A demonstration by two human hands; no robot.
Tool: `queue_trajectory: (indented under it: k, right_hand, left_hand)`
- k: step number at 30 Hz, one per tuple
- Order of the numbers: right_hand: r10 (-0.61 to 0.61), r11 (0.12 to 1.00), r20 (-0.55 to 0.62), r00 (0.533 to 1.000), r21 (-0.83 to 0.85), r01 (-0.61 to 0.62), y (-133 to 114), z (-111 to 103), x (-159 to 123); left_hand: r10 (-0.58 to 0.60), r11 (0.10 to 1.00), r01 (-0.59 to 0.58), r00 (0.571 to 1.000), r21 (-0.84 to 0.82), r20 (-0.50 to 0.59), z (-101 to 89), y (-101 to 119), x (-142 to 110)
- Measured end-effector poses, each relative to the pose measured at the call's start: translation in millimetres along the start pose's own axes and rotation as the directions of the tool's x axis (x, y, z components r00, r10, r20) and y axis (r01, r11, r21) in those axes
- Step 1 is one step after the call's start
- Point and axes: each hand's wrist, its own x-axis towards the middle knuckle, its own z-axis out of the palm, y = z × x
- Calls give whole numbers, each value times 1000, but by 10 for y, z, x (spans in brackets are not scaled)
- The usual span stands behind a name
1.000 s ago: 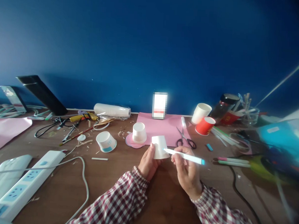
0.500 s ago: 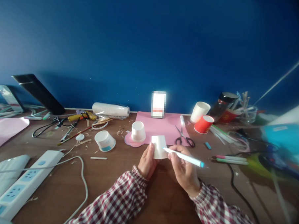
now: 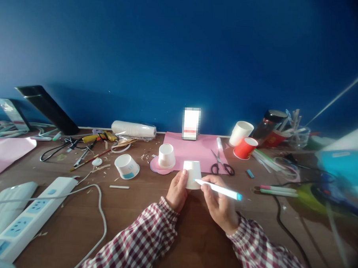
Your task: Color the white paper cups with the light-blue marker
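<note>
My left hand point(image 3: 177, 190) grips a small white paper cup point(image 3: 193, 173), held upside down just above the brown table point(image 3: 133, 219). My right hand point(image 3: 220, 203) pinches a white marker with a blue end point(image 3: 221, 189), and its tip touches the cup's side. Both sleeves are red-and-white check. Just behind the cup lie a pink paper sheet point(image 3: 196, 148) and black-handled scissors point(image 3: 222, 164).
Another upturned white cup point(image 3: 166, 156) sits on a pink disc, a tipped cup with blue print point(image 3: 126, 166) to its left. Red and white cups point(image 3: 245, 148), a jar and pens stand back right. Power strips point(image 3: 24, 214) with cables lie front left, tools and a cup stack at the back.
The cup and both hands have shifted very slightly; the marker tip stays against the cup's side. The view has drifted a little.
</note>
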Motion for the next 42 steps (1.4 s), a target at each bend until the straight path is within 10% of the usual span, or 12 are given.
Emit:
queue_trajectory:
  k: [42]
  right_hand:
    - [-2,999,4,1000,-39,2,63,37,-20]
  left_hand:
    - [27,997,-24,999,79,-35,14,-13,-21]
